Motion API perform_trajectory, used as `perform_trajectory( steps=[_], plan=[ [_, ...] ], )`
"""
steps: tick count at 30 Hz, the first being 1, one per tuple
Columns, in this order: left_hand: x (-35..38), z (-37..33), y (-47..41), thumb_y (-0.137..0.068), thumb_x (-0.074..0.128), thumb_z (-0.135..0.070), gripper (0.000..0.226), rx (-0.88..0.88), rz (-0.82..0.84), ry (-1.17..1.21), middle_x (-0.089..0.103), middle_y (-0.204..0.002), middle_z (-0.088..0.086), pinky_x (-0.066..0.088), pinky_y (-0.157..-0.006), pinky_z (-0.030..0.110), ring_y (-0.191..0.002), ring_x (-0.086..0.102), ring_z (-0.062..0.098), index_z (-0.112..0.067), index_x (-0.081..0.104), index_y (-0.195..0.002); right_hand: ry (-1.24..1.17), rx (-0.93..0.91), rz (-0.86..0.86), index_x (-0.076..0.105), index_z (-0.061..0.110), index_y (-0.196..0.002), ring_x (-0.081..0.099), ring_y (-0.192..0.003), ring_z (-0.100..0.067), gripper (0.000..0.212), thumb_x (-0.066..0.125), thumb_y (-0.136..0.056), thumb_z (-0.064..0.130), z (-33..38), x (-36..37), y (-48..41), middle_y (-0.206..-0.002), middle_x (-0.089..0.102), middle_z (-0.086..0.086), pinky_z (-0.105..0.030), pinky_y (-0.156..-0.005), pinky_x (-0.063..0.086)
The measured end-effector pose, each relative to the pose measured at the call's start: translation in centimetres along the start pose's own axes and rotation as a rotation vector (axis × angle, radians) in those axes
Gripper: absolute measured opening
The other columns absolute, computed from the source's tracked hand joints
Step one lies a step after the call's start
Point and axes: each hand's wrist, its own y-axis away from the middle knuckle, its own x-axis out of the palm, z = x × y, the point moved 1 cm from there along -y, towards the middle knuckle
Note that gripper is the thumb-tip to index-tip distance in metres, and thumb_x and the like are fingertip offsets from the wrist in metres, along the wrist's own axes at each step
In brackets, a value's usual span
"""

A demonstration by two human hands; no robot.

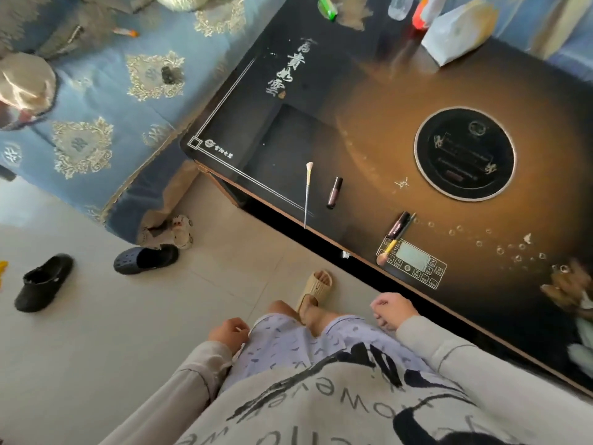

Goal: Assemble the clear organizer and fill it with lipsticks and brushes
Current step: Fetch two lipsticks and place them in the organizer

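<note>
On the dark glossy table [369, 130] lie a thin white-tipped brush [308, 192], a dark lipstick tube [334, 192], and a second dark tube [398, 224] beside a yellow-handled brush [390, 248] resting on the table's control panel [412, 263]. No clear organizer shows. My left hand [228, 334] hangs by my left thigh with fingers curled and nothing in it. Below the table's near edge, my right hand [393, 311] is a loose fist, also holding nothing. Both hands are away from the items.
A round black burner plate [464, 152] is set in the table. A white paper bag [455, 32] and bottles stand at the far end. A blue patterned sofa [96, 101] is at left. Dark clogs [146, 259] and a beige slipper [316, 289] lie on the tiled floor.
</note>
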Motion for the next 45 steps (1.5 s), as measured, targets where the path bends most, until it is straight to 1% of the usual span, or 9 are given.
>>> perform_trajectory(
  steps=[3,6,9,13,19,23,27,34,45],
  plan=[
    [-1.6,-1.9,-1.2,-0.089,0.047,-0.006,0.024,0.018,-0.026,-0.087,0.068,-0.11,0.022,0.049,-0.083,0.031,-0.105,0.062,0.034,-0.001,0.064,-0.106,-0.043,0.004,-0.017,0.054,0.015,-0.066,0.046,-0.051,-0.016,0.027,0.041,-0.088,0.005,0.6,-0.6,-0.1,-0.057,0.052,-0.002,-0.023,-0.051,0.038],
    [-3.0,-4.0,-2.3,-0.089,0.047,-0.005,0.02,0.058,-0.006,-0.123,0.069,-0.091,0.018,0.046,-0.074,0.027,-0.085,0.065,0.031,-0.003,0.066,-0.096,-0.111,0.04,-0.053,0.052,0.021,-0.058,0.049,-0.054,-0.017,0.034,0.042,-0.086,0.005,0.6,-0.9,0.1,-0.057,0.053,-0.002,-0.023,-0.053,0.039],
    [-4.4,-6.0,-3.4,-0.089,0.047,-0.005,0.031,0.106,0.017,-0.174,0.055,-0.062,0.0,0.04,-0.052,0.017,-0.053,0.05,0.015,-0.02,0.052,-0.063,-0.188,0.076,-0.069,0.052,0.018,-0.058,0.046,-0.05,-0.016,0.033,0.042,-0.086,0.004,0.6,-0.5,0.4,-0.056,0.051,-0.002,-0.018,-0.047,0.037],
    [-6.4,-9.1,-4.7,-0.09,0.043,-0.002,0.034,0.15,0.079,-0.272,0.051,-0.06,-0.002,0.032,-0.029,0.009,-0.049,0.046,0.011,-0.02,0.048,-0.062,-0.277,0.137,-0.1,0.053,0.013,-0.066,0.044,-0.046,-0.012,0.024,0.043,-0.086,0.005,0.8,0.3,0.8,-0.059,0.051,-0.002,-0.008,-0.034,0.033],
    [-8.0,-15.7,-6.2,-0.09,0.045,-0.007,0.022,0.269,0.047,-0.385,0.06,-0.068,0.004,0.044,-0.052,0.02,-0.053,0.049,0.012,-0.004,0.064,-0.102,-0.378,0.194,-0.109,0.056,0.012,-0.073,0.045,-0.046,-0.012,0.018,0.047,-0.087,0.007,1.4,1.5,0.5,-0.075,0.057,-0.011,-0.012,-0.037,0.034],
    [-6.9,-20.9,-6.6,-0.091,0.043,-0.012,0.027,0.349,-0.005,-0.458,0.066,-0.105,0.02,0.051,-0.088,0.037,-0.09,0.062,0.029,-0.004,0.063,-0.107,-0.454,0.168,-0.194,0.054,0.016,-0.06,0.051,-0.053,-0.021,0.028,0.048,-0.085,0.007,2.7,-0.5,-1.4,-0.073,0.059,-0.013,-0.011,-0.04,0.037],
    [-4.7,-25.9,-7.4,-0.088,0.048,-0.016,0.025,0.411,-0.079,-0.534,0.065,-0.104,0.02,0.048,-0.081,0.034,-0.097,0.06,0.034,-0.005,0.062,-0.104,-0.532,0.152,-0.312,0.056,0.016,-0.074,0.053,-0.07,-0.025,0.01,0.058,-0.079,0.008,4.2,-4.3,-4.4,-0.078,0.06,-0.011,-0.023,-0.052,0.036],
    [-1.2,-30.7,-9.9,-0.086,0.053,-0.024,0.027,0.402,-0.268,-0.486,0.06,-0.111,0.021,0.037,-0.069,0.035,-0.104,0.058,0.042,-0.009,0.035,-0.101,-0.513,0.172,-0.472,0.055,0.006,-0.105,0.064,-0.093,-0.038,0.027,0.062,-0.082,0.02,5.5,-8.6,-9.1,-0.108,0.063,-0.018,-0.051,-0.082,0.054],
    [0.5,-32.8,-12.3,-0.093,0.041,-0.021,0.03,0.408,-0.341,-0.659,0.06,-0.113,0.023,0.048,-0.079,0.043,-0.105,0.058,0.043,-0.001,0.04,-0.115,-0.33,0.21,-0.551,0.054,0.004,-0.106,0.061,-0.097,-0.034,0.038,0.059,-0.084,0.035,6.1,-8.9,-12.0,-0.104,0.064,-0.019,-0.03,-0.067,0.039]
  ],
)
